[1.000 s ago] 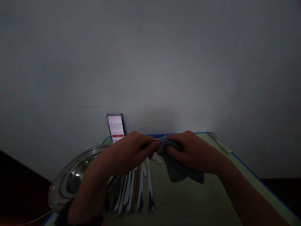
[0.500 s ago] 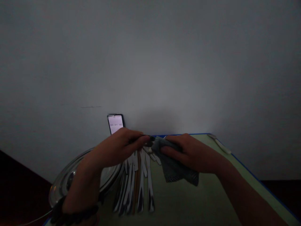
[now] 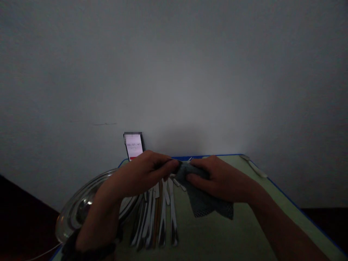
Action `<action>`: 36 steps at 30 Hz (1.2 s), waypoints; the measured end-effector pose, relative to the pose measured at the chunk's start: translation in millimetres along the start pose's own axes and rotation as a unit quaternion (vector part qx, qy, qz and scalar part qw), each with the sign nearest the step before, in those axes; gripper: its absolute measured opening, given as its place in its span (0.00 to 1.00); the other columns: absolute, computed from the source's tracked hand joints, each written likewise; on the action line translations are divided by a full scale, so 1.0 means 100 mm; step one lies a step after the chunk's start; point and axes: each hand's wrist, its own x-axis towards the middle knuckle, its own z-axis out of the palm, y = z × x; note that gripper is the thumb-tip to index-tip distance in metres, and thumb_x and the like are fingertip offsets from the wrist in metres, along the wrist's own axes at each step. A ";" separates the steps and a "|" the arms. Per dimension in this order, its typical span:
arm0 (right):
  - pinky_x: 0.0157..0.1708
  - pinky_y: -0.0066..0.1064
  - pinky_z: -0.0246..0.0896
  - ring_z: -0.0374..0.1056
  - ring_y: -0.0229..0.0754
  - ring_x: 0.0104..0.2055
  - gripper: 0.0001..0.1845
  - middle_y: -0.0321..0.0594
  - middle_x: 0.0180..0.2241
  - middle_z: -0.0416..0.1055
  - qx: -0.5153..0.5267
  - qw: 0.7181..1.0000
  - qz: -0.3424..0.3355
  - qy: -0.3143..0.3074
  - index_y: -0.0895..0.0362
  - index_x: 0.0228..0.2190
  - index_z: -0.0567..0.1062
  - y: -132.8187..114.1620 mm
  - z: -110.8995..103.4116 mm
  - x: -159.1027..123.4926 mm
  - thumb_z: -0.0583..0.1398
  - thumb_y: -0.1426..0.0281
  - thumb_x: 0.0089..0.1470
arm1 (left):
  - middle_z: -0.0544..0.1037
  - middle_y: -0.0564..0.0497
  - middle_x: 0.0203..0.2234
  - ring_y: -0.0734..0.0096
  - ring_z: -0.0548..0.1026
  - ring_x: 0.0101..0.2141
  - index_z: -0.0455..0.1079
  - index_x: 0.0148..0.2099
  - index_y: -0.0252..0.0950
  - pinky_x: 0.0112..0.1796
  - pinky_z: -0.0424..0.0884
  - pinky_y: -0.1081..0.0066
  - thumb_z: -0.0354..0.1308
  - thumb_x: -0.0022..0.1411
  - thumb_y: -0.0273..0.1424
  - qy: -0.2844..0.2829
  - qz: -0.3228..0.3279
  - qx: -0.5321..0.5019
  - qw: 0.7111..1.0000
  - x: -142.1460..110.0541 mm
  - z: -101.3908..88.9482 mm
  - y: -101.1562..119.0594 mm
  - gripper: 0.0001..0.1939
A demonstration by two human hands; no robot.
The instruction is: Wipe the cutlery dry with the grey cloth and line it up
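My left hand [image 3: 148, 168] is closed in a pinch on one end of a thin, dark metal utensil [image 3: 179, 164], its kind mostly hidden by fingers and fabric. My right hand [image 3: 213, 177] grips a grey-blue cloth [image 3: 202, 201] folded over the utensil's other part, with the cloth's corners hanging below. Both hands meet in front of me, above the far part of the table. Beneath them several pieces of shiny metal cutlery [image 3: 163, 228] lie side by side, handles toward me, with a brown wooden stick [image 3: 157, 226] among them.
A round shiny metal vessel [image 3: 73, 203] stands at the left, partly behind my left forearm. A phone [image 3: 134, 145] showing a timer leans against the wall [image 3: 185, 72]. At the right table edge lies a white-handled tool [image 3: 257, 168]. The table [image 3: 231, 239] is pale green with blue edging.
Both hands have shifted slightly, the left a little to the right and closer to the cloth. The cloth's hanging corners have swung slightly right and down. The grip looks the same.
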 end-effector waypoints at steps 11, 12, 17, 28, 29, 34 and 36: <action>0.25 0.25 0.53 0.62 0.34 0.26 0.15 0.35 0.28 0.71 0.031 0.998 0.012 -0.049 0.56 0.34 0.71 0.04 -0.09 -0.03 0.51 0.60 0.55 | 0.65 0.56 0.19 0.78 0.62 0.21 0.70 0.32 0.34 0.22 0.57 0.78 0.42 0.64 0.40 0.016 -0.015 -0.004 1.000 -0.08 -0.07 -0.13 0.20; 0.26 0.26 0.54 0.63 0.35 0.28 0.16 0.36 0.30 0.72 0.035 0.998 0.018 -0.056 0.56 0.35 0.71 0.04 -0.11 -0.04 0.51 0.59 0.55 | 0.66 0.56 0.19 0.77 0.62 0.21 0.70 0.33 0.34 0.22 0.57 0.78 0.42 0.64 0.40 0.025 -0.016 -0.006 1.000 -0.09 -0.08 -0.16 0.20; 0.28 0.27 0.56 0.65 0.37 0.30 0.16 0.37 0.30 0.72 0.029 0.998 0.029 -0.051 0.57 0.37 0.72 0.04 -0.15 -0.08 0.51 0.60 0.55 | 0.69 0.55 0.22 0.75 0.64 0.23 0.69 0.37 0.35 0.23 0.58 0.77 0.42 0.64 0.41 0.056 -0.033 0.005 0.998 -0.11 -0.08 -0.22 0.19; 0.28 0.28 0.54 0.64 0.37 0.29 0.11 0.38 0.29 0.72 -0.002 0.999 0.025 -0.024 0.56 0.34 0.72 0.02 0.02 -0.02 0.52 0.65 0.54 | 0.66 0.56 0.18 0.78 0.63 0.20 0.68 0.30 0.32 0.22 0.55 0.77 0.42 0.64 0.39 -0.009 0.002 0.018 1.000 0.00 0.07 -0.02 0.20; 0.29 0.28 0.54 0.64 0.38 0.29 0.12 0.38 0.29 0.72 -0.011 1.000 0.020 -0.019 0.56 0.34 0.72 0.01 0.04 -0.01 0.52 0.65 0.54 | 0.65 0.56 0.18 0.79 0.62 0.20 0.68 0.28 0.32 0.22 0.55 0.77 0.42 0.65 0.38 -0.010 0.012 0.021 1.000 0.01 0.09 -0.01 0.21; 0.29 0.29 0.54 0.64 0.38 0.29 0.14 0.39 0.29 0.72 -0.018 0.999 0.021 -0.023 0.56 0.37 0.72 0.02 0.01 -0.02 0.52 0.62 0.55 | 0.65 0.56 0.18 0.78 0.63 0.20 0.67 0.28 0.33 0.23 0.56 0.77 0.42 0.65 0.38 -0.001 0.010 0.022 1.000 0.00 0.04 -0.09 0.19; 0.29 0.28 0.55 0.65 0.38 0.30 0.15 0.39 0.32 0.73 0.006 0.999 0.028 -0.045 0.56 0.38 0.72 0.05 -0.05 -0.05 0.52 0.61 0.55 | 0.67 0.56 0.19 0.77 0.64 0.22 0.67 0.29 0.33 0.24 0.57 0.77 0.42 0.65 0.38 0.018 -0.002 0.021 1.000 -0.02 0.00 -0.13 0.19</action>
